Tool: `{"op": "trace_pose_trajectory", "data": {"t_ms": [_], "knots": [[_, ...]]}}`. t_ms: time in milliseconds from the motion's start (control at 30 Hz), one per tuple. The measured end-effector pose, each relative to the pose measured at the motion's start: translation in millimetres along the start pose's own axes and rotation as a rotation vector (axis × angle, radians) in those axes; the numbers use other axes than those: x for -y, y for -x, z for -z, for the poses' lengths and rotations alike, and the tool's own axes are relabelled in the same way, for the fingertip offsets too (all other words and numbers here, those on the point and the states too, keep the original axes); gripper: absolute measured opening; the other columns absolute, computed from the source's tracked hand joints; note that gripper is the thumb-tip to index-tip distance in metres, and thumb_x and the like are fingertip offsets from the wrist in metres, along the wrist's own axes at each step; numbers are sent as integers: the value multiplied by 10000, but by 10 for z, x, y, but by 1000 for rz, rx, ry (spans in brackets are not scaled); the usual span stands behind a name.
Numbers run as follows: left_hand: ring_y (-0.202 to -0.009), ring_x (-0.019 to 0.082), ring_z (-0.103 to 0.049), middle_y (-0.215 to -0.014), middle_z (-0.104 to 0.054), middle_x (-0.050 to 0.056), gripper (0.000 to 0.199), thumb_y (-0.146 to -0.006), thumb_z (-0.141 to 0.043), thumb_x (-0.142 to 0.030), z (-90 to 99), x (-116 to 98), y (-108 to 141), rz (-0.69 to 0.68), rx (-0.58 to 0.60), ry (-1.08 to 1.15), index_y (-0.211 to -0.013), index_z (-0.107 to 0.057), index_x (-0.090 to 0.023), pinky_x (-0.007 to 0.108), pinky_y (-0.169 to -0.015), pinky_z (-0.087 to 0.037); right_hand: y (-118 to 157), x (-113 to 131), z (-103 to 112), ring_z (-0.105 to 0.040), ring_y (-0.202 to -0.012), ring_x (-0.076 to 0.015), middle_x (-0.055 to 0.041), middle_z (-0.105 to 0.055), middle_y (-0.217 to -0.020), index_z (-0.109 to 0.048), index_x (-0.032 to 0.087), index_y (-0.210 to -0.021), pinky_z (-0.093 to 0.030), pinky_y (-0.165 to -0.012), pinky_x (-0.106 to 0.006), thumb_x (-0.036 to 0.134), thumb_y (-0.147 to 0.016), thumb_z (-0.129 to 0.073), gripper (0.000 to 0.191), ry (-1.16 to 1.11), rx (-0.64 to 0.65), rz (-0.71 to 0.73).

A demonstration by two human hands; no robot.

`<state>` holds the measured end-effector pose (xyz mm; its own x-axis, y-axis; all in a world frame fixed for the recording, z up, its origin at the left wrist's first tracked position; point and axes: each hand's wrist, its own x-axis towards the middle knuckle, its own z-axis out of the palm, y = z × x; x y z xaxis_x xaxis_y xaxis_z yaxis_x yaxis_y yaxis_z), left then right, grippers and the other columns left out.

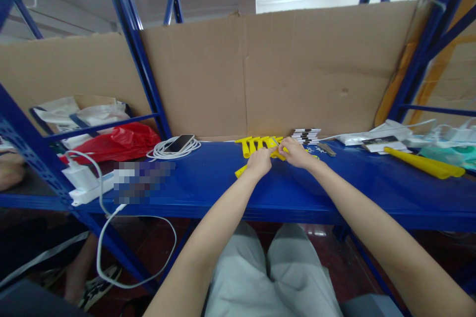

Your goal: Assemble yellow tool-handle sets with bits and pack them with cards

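On the blue shelf top, my left hand (261, 160) is curled, its fingers meeting my right hand at a yellow plastic piece (278, 154). The fingers of my right hand (292, 152) are bent and pinch that piece from the other side. Another yellow piece (240, 172) sticks out beside my left hand, partly hidden by it. Just behind the hands, several yellow handle-shaped pieces (253, 146) lie in a row. Right of my right hand are a stack of small white-and-black packs (306, 135), some small shiny bits (311, 150) and a flat grey piece (327, 149).
A phone (180, 143) lies on a coiled white cable (159, 150) at left, near a red bag (122, 139) and a power strip (94, 191). Long yellow pieces (424, 162) lie at right. Cardboard (297, 69) stands behind; blue posts (137, 54) flank it. Another person's hand (11, 171) shows far left.
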<state>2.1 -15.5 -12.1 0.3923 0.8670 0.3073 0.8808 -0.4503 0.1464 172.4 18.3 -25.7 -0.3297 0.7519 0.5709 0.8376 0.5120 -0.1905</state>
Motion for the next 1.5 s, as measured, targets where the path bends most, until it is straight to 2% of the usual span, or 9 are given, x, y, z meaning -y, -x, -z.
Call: {"op": "trace_pose_trajectory", "data": {"t_ms": [233, 567, 667, 867, 967, 1100, 1333, 1433, 1500], "knots": [[-1113, 267, -570, -1230, -596, 118, 549, -898, -380, -129, -5, 5, -12, 26, -1, 27, -1419, -435, -294, 421, -958, -435, -57, -95, -106, -543, -1078, -239, -89, -600, -1087, -566, 192, -1015, -406, -966, -431, 184, -726, -619, 295, -249, -119, -120], [-1127, 257, -568, -1239, -605, 109, 537, -887, -416, -139, -13, -14, -10, 29, -61, 57, -1405, -456, -275, 410, -954, -433, -72, 99, -48, -610, -979, -154, -57, -652, -1010, -546, 179, -868, -445, -968, -370, 45, -706, -583, 214, -757, -153, -487], [-1105, 257, -578, -1236, -611, 108, 530, -887, -426, -143, -10, -10, -13, 57, -83, 78, -1399, -464, -273, 411, -953, -430, -68, 158, 12, -636, -891, -135, -38, -666, -928, -541, 181, -859, -490, -908, -335, 18, -712, -579, 223, -863, -160, -571], [-1089, 262, -578, -1245, -595, 126, 526, -890, -431, -153, -5, 2, -23, 51, -92, 60, -1409, -448, -235, 408, -935, -437, -18, 287, 152, -657, -607, -132, -15, -673, -706, -522, 166, -1010, -562, -643, -274, 8, -773, -563, 288, -1053, -15, -659], [-1090, 269, -570, -1273, -564, 136, 591, -885, -437, -148, 3, 18, -12, -3, -72, 18, -1462, -350, -245, 406, -906, -450, -16, 316, 191, -629, -527, -106, 0, -665, -658, -516, 156, -1062, -550, -587, -233, -11, -792, -548, 320, -1032, -41, -669], [-1112, 271, -551, -1266, -553, 118, 661, -878, -440, -123, 17, 54, 5, -104, -6, -36, -1486, -271, -320, 395, -893, -450, -18, 264, 220, -597, -485, -92, 12, -644, -604, -535, 143, -1085, -524, -571, -208, 11, -823, -525, 294, -965, -78, -680], [-1064, 277, -575, -1189, -574, 127, 636, -886, -391, -107, -23, 91, -12, -135, 33, -58, -1473, -305, -338, 406, -875, -457, -2, 196, 182, -615, -535, -99, 1, -661, -633, -536, 146, -1130, -513, -586, -205, 61, -831, -541, 310, -926, -70, -680], [-1051, 266, -581, -1156, -589, 125, 643, -869, -388, -71, -54, 101, -26, -124, 13, 16, -1458, -347, -326, 413, -895, -450, -19, 166, 173, -614, -543, -105, -22, -685, -689, -536, 151, -1141, -511, -578, -218, 131, -867, -523, 276, -878, -40, -642], [-1057, 258, -576, -1146, -596, 124, 655, -848, -398, -44, -59, 101, -42, -97, -34, 126, -1449, -373, -304, 411, -915, -443, -29, 78, 199, -637, -601, -123, -49, -702, -754, -560, 157, -1119, -518, -607, -242, 218, -908, -481, 234, -767, -59, -613]]}}
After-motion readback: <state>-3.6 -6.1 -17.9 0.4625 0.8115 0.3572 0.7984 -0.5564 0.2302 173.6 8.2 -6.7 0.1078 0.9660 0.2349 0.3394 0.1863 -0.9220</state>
